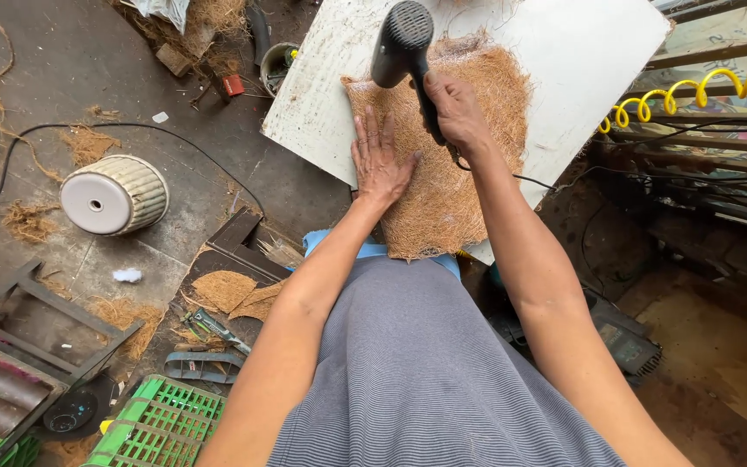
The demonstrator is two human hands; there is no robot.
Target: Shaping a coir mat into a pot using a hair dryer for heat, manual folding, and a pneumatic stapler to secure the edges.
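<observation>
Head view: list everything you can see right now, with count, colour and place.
Fibre mat: one, brown, on the board.
Board: one, white, top centre.
Heat gun: one, black, over the mat.
Ribbed pot: one, cream, on its side on the floor, left.
Crates: two, green, bottom left.
Coiled hose: one, yellow, upper right.
Fibre scraps: several, brown, scattered on the floor.
Left hand: flat on the mat.
Right hand: gripping the heat gun's handle.

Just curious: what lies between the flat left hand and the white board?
A brown coconut-fibre mat lies under the left hand, covering the white board, seen in the head view.
</observation>
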